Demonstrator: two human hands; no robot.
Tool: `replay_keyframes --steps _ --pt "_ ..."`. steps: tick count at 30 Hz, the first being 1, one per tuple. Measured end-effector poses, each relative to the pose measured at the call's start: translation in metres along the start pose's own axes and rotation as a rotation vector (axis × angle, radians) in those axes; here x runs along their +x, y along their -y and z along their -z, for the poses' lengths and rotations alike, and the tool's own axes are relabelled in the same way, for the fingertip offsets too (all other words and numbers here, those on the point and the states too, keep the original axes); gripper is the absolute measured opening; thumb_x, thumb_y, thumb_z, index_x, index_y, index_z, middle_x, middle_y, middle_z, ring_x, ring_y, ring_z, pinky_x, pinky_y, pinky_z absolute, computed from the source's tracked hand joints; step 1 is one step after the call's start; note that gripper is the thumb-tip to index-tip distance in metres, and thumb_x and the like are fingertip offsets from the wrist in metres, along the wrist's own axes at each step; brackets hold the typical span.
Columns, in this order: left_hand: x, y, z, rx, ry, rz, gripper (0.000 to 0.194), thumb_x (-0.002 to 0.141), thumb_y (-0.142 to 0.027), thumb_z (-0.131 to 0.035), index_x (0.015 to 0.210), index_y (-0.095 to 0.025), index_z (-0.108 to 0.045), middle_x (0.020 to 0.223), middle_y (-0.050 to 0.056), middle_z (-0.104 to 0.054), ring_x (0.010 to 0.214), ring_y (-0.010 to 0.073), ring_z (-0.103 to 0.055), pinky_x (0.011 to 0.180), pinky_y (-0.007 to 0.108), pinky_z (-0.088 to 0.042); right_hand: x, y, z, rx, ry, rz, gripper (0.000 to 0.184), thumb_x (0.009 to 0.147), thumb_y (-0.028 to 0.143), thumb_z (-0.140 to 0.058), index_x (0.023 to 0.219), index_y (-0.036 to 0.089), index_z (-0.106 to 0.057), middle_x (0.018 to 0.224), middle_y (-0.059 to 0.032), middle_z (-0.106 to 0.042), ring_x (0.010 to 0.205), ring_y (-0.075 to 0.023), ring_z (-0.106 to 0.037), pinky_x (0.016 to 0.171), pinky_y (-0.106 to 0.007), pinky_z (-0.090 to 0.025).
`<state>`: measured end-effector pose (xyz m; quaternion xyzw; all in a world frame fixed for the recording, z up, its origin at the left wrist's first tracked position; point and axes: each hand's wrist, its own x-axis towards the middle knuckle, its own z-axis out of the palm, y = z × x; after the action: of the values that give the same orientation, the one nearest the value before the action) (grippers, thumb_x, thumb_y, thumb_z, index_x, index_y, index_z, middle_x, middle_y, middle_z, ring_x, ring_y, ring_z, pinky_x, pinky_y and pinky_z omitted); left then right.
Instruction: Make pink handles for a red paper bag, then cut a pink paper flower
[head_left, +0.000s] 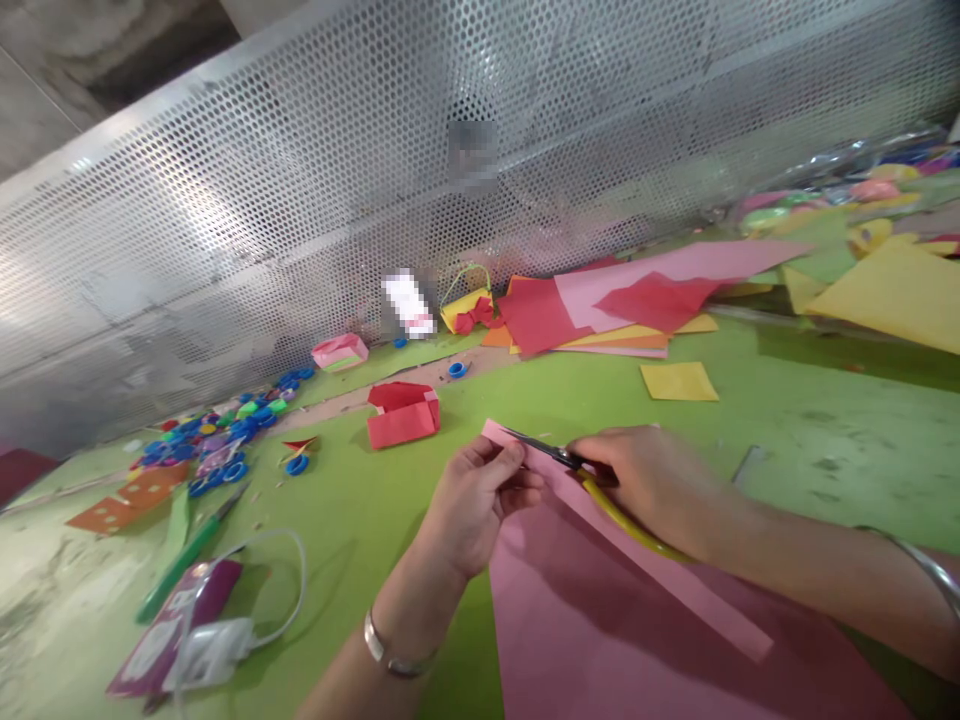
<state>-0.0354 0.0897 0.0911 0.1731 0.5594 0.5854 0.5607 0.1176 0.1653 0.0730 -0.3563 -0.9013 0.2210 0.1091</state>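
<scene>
My left hand (478, 497) is closed in a pinch on the far end of a pink paper sheet (600, 620) that lies on the green table (750, 420). My right hand (656, 480) grips yellow-handled scissors (559, 458), whose dark blades point left into the paper's edge next to my left fingers. A narrow pink strip (675, 580) runs along the cut side of the sheet, toward the lower right.
A folded red paper box (403, 412) sits just beyond my hands. Stacked coloured sheets (622, 305) lie at the back right, and bottle caps (225, 430) at the left. A green pen (184, 555) and a white charger (214, 645) lie near left. A perforated metal wall (375, 180) runs behind.
</scene>
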Motion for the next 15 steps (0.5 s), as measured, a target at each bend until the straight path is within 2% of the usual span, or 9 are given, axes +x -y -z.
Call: replay_keyframes --steps 7,11,15 --pt "-0.0024 -0.0009 -0.0008 0.027 0.010 0.012 0.015 0.079 -0.010 -0.065 0.065 -0.010 -0.061 0.049 0.003 -0.063 0.043 0.0073 -0.057 0.045 0.014 -0.049 -0.0004 -0.0005 -0.0016 0.031 -0.020 0.008 0.020 0.077 0.020 -0.047 0.058 0.019 -0.046 0.054 0.0011 -0.058 0.048 -0.0108 -0.043 0.048 -0.027 -0.019" --pt "-0.0026 -0.0019 -0.0017 0.024 0.015 0.011 0.013 0.077 -0.012 -0.069 0.065 -0.010 -0.062 0.049 0.002 -0.063 0.042 0.0072 -0.057 0.044 0.013 -0.048 -0.0011 -0.0020 -0.0030 0.070 -0.023 0.028 0.022 0.077 0.019 -0.046 0.055 0.019 -0.043 0.051 0.0014 -0.054 0.048 -0.0104 -0.041 0.048 -0.027 -0.019" --pt "-0.0029 -0.0014 -0.0019 0.022 0.013 0.012 0.014 0.076 -0.012 -0.069 0.064 -0.010 -0.062 0.048 0.003 -0.063 0.042 0.0077 -0.058 0.044 0.014 -0.048 -0.0011 -0.0022 -0.0028 0.091 -0.013 0.025 0.020 0.077 0.019 -0.047 0.057 0.019 -0.047 0.053 0.0011 -0.056 0.048 -0.0105 -0.043 0.047 -0.026 -0.019"
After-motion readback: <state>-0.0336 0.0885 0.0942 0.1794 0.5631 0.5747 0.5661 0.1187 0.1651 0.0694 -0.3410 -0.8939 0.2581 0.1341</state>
